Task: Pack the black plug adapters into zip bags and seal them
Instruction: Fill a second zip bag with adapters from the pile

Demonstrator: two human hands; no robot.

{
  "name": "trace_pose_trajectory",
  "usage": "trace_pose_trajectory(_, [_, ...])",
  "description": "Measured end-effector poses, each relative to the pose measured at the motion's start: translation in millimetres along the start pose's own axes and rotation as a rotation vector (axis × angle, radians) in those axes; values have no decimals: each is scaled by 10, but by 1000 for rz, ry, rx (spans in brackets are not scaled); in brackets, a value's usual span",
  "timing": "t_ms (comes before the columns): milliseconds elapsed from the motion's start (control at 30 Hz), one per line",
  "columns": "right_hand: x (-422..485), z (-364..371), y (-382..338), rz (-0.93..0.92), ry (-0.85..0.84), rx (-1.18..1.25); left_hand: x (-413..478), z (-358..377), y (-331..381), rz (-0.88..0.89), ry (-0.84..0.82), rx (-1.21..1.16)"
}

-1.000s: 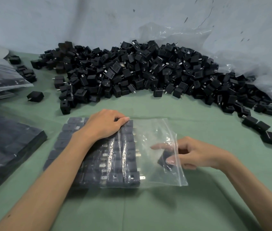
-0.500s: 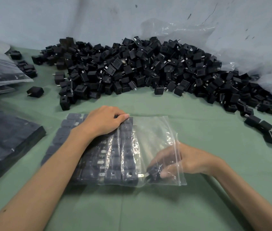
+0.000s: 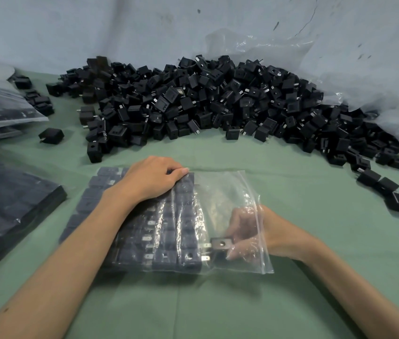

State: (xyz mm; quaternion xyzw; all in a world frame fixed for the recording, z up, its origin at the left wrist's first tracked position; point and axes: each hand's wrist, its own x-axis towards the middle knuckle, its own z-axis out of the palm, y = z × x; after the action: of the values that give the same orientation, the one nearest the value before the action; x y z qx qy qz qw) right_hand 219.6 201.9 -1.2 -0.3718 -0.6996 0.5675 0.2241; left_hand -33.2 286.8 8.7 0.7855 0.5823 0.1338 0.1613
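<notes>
A clear zip bag (image 3: 220, 192) lies flat on the green table (image 3: 291, 192), its left part filled with tidy rows of black plug adapters. My left hand (image 3: 153, 178) rests on top of the bag over those rows, fingers curled at the far edge. My right hand (image 3: 245, 231) is inside the bag's open right end and pinches one black adapter (image 3: 220, 243) beside the nearest row, its prongs pointing left. A big heap of loose black adapters (image 3: 205, 104) lies behind.
Filled zip bags are stacked at the left (image 3: 5, 206) and far left (image 3: 0, 111). Loose adapters trail along the right (image 3: 386, 189) and one lies alone at the left (image 3: 51, 135). Crumpled clear plastic sheeting (image 3: 364, 77) stands against the wall behind the heap.
My right hand has gone deeper into the bag with the adapter and brought it down to the near row. My left hand has stayed on the packed rows.
</notes>
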Motion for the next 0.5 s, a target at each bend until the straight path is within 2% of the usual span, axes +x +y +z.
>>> trace_pose_trajectory(200, [65, 44, -5, -137, -76, -104, 3, -2, 2, 4, -2, 2])
trace_pose_trajectory(367, [6, -36, -16, -53, -122, 13, 7, 3, -4, 0, 1, -3])
trace_pose_trajectory(500, [56, 23, -5, -48, -160, -161, 9, 8, -8, 4, 0, 3])
